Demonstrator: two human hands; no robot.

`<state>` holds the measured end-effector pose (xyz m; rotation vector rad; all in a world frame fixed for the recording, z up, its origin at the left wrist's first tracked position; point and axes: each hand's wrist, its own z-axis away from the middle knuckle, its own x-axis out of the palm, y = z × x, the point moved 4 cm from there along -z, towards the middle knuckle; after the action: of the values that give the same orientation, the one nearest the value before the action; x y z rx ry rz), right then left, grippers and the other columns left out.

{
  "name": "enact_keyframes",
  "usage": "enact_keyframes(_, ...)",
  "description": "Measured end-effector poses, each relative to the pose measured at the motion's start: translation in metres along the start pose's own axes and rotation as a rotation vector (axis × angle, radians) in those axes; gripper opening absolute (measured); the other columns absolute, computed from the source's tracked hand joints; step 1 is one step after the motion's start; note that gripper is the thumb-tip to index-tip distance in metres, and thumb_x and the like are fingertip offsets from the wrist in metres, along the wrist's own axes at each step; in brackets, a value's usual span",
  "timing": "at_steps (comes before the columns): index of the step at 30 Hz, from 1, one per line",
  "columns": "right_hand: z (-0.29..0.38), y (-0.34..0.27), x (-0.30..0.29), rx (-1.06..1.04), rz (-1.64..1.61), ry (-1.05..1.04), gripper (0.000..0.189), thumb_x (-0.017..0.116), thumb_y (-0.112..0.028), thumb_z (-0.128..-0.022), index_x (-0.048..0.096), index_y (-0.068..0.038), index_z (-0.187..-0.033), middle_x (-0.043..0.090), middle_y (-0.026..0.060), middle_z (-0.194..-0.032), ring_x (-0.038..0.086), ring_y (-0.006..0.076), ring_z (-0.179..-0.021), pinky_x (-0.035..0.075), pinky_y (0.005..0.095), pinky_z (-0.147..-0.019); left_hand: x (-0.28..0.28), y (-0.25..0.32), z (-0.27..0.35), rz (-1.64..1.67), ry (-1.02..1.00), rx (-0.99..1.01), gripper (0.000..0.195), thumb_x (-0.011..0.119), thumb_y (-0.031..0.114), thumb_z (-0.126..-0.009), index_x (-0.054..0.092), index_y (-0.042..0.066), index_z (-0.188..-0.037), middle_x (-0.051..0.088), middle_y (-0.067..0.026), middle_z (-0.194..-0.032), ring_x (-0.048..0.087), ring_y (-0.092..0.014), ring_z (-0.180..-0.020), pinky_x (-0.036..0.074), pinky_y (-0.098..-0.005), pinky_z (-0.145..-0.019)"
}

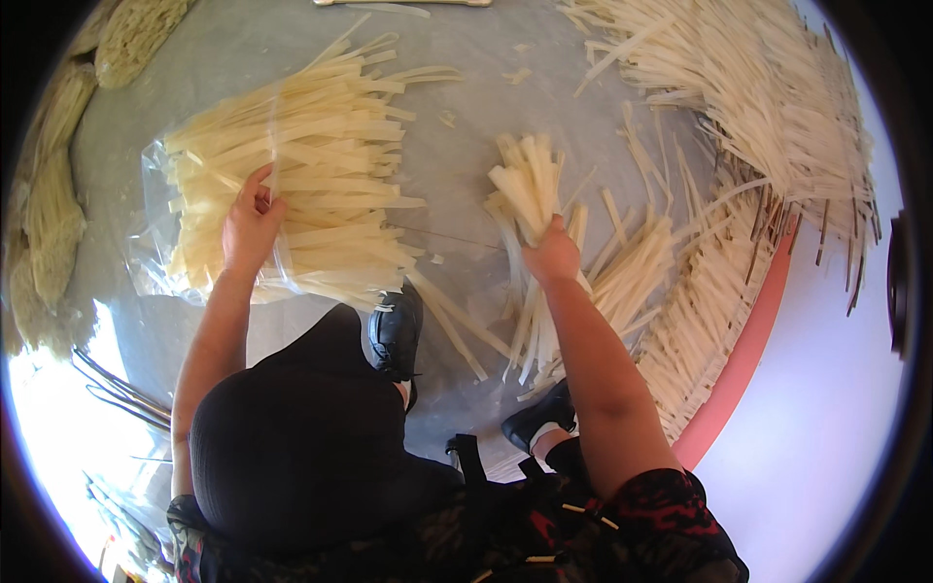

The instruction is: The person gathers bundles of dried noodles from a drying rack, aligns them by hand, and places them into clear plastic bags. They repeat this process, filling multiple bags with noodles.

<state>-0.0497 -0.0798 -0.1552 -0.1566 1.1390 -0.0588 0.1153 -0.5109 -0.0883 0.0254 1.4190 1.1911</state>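
A clear plastic bag [151, 175] lies on its side on the floor, filled with pale yellow, flat dried noodles [328, 160] whose ends stick out to the right. At the bag's mouth, my left hand [251, 226] pinches the plastic edge between thumb and fingers. My right hand [552, 255] grips a bunch of noodles [531, 175] around its lower part, with the cut ends fanned out above the fist. Beneath and beside that hand lies a loose heap of noodles [634, 262].
Noodles on thin sticks [751, 95] are piled at the right, above a row of more noodles [700, 335] along the wall's red base strip [740, 379]. Bundles [55, 204] line the left. My black shoes [393, 328] stand close by. Scraps dot the grey floor [466, 44].
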Motion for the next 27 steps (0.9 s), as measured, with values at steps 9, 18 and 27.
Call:
enact_keyframes(9,0.008,0.015,-0.051,-0.078,-0.326,0.086,0.054,0.066,-0.020,-0.068,0.051,-0.003,-0.118,0.067,0.0228,-0.091,0.065,0.0408,-0.087,0.052,0.0445,-0.076,-0.018,-0.007,-0.016,0.620,-0.209,-0.296,0.040,0.064,0.015,-0.084,0.059,0.007,-0.123,0.049,0.0067,-0.075,0.047,-0.004,-0.071,0.038,-0.0215,-0.069)
enact_keyframes(18,0.045,-0.132,-0.124,-0.402,-0.551,0.014,0.054,0.067,-0.015,-0.070,0.054,-0.004,-0.121,0.069,0.0175,-0.094,0.068,0.0307,-0.085,0.052,0.0360,-0.076,-0.016,-0.007,-0.013,0.712,-0.135,-0.282,0.028,0.063,0.017,-0.087,0.063,0.010,-0.114,0.048,0.0092,-0.071,0.041,-0.002,-0.062,0.032,-0.0180,-0.059)
enact_keyframes(27,0.064,-0.264,-0.024,-0.913,0.190,0.001,0.063,0.070,-0.014,-0.072,0.041,-0.004,-0.127,0.062,0.0175,-0.088,0.064,0.0335,-0.078,0.053,0.0417,-0.064,-0.046,0.012,-0.005,1.109,0.115,-0.174,0.025,0.059,0.006,-0.087,0.065,0.006,-0.112,0.048,0.0079,-0.069,0.040,-0.001,-0.060,0.032,-0.0178,-0.053)
